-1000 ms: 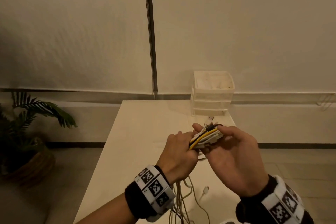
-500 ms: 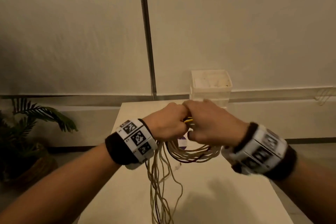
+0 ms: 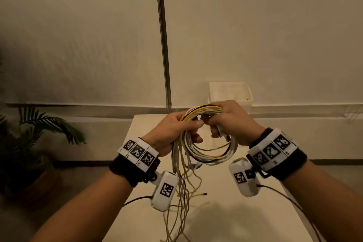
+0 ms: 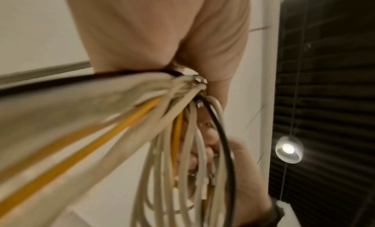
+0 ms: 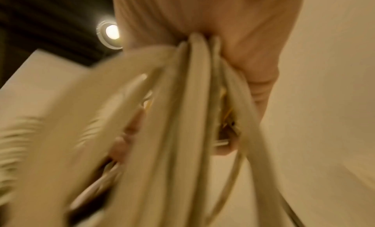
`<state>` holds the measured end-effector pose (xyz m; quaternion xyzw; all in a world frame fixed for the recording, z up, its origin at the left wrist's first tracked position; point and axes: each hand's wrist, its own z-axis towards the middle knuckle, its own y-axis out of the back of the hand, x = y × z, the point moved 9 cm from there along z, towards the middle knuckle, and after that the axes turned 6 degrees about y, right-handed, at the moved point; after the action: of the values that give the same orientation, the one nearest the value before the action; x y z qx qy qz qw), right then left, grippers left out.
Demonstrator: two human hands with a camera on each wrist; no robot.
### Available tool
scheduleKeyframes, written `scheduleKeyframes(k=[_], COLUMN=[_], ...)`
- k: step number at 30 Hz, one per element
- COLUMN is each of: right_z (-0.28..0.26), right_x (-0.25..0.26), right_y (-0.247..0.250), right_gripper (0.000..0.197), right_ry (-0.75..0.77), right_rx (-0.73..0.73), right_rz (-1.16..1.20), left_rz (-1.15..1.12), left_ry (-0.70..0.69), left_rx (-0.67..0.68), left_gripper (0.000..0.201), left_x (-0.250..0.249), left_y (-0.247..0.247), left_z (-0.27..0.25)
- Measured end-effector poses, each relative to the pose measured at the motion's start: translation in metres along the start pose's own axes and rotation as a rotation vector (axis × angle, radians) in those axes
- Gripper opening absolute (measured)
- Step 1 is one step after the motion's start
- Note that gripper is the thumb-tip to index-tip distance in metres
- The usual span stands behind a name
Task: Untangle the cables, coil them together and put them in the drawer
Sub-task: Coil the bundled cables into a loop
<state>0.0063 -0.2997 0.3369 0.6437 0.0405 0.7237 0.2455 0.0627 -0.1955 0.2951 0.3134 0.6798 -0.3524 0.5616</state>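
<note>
A bundle of white, yellow and black cables (image 3: 211,153) forms a round coil held up above the white table (image 3: 225,212). My left hand (image 3: 176,129) grips the coil's upper left side, where loose cable tails (image 3: 182,198) hang down toward the table. My right hand (image 3: 229,122) grips the coil's top right. In the left wrist view the cables (image 4: 182,142) fan out from my fist; in the right wrist view the blurred cables (image 5: 182,126) run out of my fingers. The white drawer unit (image 3: 230,94) stands at the table's far edge, behind my right hand.
A potted palm (image 3: 29,143) in a woven basket stands on the floor to the left of the table. A dark vertical pole (image 3: 163,45) runs up the wall behind the table. Thin black sensor leads (image 3: 294,204) trail from both wrist cameras.
Both hands have risen from the table with the bundle. The cables now hang in a wider open loop between the hands, with the tails dangling lower.
</note>
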Motion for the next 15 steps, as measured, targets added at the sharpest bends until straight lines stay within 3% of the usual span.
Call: scheduleKeyframes(k=[3, 6, 8, 11, 15], right_z=[-0.007, -0.012, -0.013, -0.014, -0.008], right_x=[-0.013, -0.017, -0.011, -0.004, 0.02], right_y=[-0.004, -0.005, -0.001, 0.005, 0.013], right_gripper=[0.016, 0.013, 0.012, 0.025, 0.026], right_ry=[-0.041, 0.0, 0.033, 0.0, 0.05], right_rx=[-0.096, -0.14, -0.04, 0.225, 0.296], right_rz=[0.264, 0.252, 0.133, -0.093, -0.5], left_rz=[-0.111, -0.008, 0.121, 0.278, 0.492], left_ry=[-0.039, -0.091, -0.119, -0.13, -0.161], left_rx=[-0.016, -0.064, -0.061, -0.052, -0.001], left_gripper=[0.015, 0.029, 0.025, 0.023, 0.019], left_x=[0.0, -0.004, -0.014, -0.025, -0.038], left_y=[-0.001, -0.002, -0.007, -0.009, -0.018], left_z=[0.002, 0.003, 0.0, -0.001, -0.002])
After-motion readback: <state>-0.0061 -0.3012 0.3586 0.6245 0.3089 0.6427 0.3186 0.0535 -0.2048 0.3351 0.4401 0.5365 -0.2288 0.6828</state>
